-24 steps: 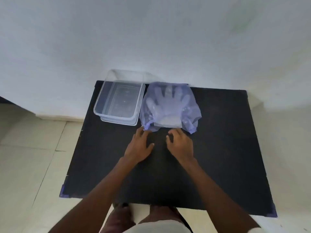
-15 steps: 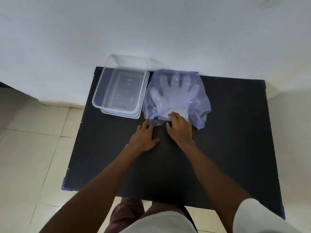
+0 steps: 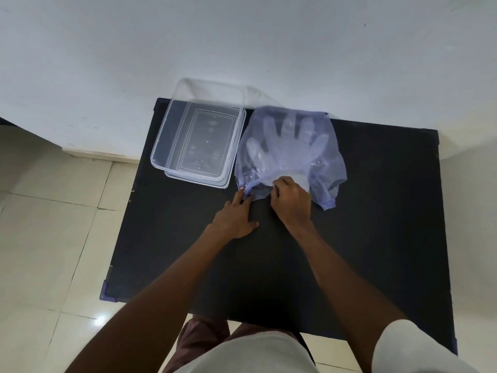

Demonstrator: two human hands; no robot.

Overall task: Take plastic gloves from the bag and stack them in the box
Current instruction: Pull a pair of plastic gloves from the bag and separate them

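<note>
A translucent blue bag (image 3: 325,146) lies at the back of the black table (image 3: 376,211), with clear plastic gloves (image 3: 287,146) showing through it, fingers pointing away from me. To its left stands a clear plastic box (image 3: 158,146) with nothing in it. My left hand (image 3: 234,216) rests on the table and its fingertips pinch the bag's near left corner. My right hand (image 3: 291,200) is at the bag's mouth, fingers curled on the glove cuffs.
The table stands against a white wall (image 3: 242,36). A tiled floor (image 3: 48,224) lies to the left. The box sits on what looks like its clear lid (image 3: 172,175).
Both hands have moved forward from the table in front of the bag to the bag's mouth. The left now pinches its corner; the right has reached into the opening.
</note>
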